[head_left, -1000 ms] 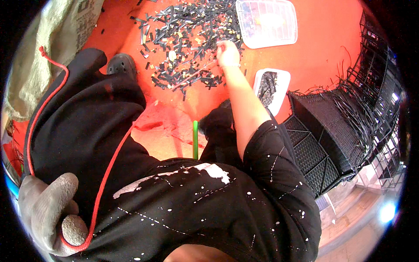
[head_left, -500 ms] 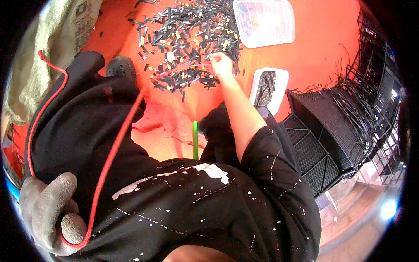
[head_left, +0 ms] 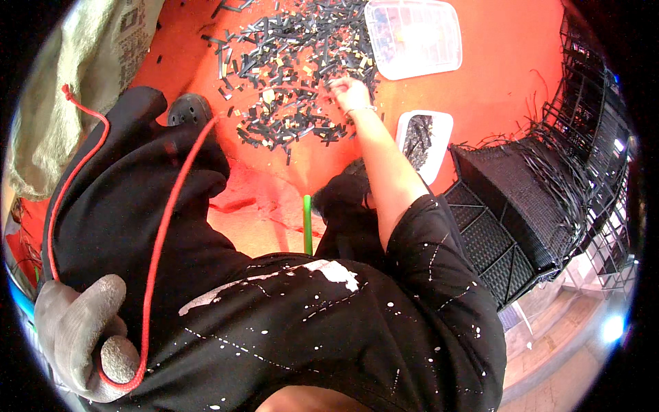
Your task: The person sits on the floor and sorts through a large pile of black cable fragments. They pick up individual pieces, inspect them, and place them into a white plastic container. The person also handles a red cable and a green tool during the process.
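Closed around a red cord (head_left: pixel 159 247), my left hand (head_left: pixel 82 336) wears a grey glove at the lower left. One length of the cord trails up over my black-trousered leg to a knotted end. The other length rises from the glove and stretches, thin and blurred against the red floor, toward my right hand (head_left: pixel 348 95). That hand is bare, with thumb and fingers pinched together on what looks like the cord. It hovers over a scatter of short black strips and small tan pieces (head_left: pixel 295 123).
A clear plastic tub (head_left: pixel 419 69) stands beyond my right hand, and a white tub (head_left: pixel 445 127) with black strips sits closer. Black woven frames (head_left: pixel 508 226) fill the right side. A pale sack (head_left: pixel 75 103) lies far left. A green rod (head_left: pixel 307 223) stands between my legs.
My right hand has shifted slightly left and farther away, and the stretched cord has swung with it. My gloved left hand has barely moved and keeps its grip.
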The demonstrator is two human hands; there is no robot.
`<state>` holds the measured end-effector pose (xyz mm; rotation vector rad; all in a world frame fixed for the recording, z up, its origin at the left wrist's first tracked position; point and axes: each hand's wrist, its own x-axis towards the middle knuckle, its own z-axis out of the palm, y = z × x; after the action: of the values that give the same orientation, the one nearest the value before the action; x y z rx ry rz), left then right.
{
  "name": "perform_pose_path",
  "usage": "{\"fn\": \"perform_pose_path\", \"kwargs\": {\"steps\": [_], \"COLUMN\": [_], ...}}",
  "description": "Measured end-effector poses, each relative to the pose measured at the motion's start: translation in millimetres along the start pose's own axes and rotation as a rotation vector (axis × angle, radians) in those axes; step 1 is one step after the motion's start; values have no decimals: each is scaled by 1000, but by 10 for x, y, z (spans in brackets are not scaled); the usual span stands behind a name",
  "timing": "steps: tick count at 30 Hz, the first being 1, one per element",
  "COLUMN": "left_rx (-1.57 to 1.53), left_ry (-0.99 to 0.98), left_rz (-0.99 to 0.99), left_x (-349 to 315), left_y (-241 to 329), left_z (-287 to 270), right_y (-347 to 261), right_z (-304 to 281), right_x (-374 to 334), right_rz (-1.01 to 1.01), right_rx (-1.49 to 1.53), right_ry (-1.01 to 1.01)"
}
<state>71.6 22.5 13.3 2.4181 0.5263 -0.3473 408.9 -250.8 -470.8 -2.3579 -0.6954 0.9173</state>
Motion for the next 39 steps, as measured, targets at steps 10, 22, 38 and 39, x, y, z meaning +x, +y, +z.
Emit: {"fn": "perform_pose_path", "kwargs": {"steps": [10,22,38,39], "left_rx": [-6,-91,76,66], "left_ry": [69,203,-22,-18], "left_rz": [27,-49,22,22], "left_x": [5,-66,-26,-21], "left_y": [-13,-11,-45,-37], "left_z": [49,183,-19,-20], "right_y": [-177,1,-450,-379], "right_z": [-55,-159,26,-51], "right_x": [581,180,215,206], "right_rz": [280,141,50,43], "right_rx": [452,154,-78,-72], "right_ry": [125,24,-4,25]}}
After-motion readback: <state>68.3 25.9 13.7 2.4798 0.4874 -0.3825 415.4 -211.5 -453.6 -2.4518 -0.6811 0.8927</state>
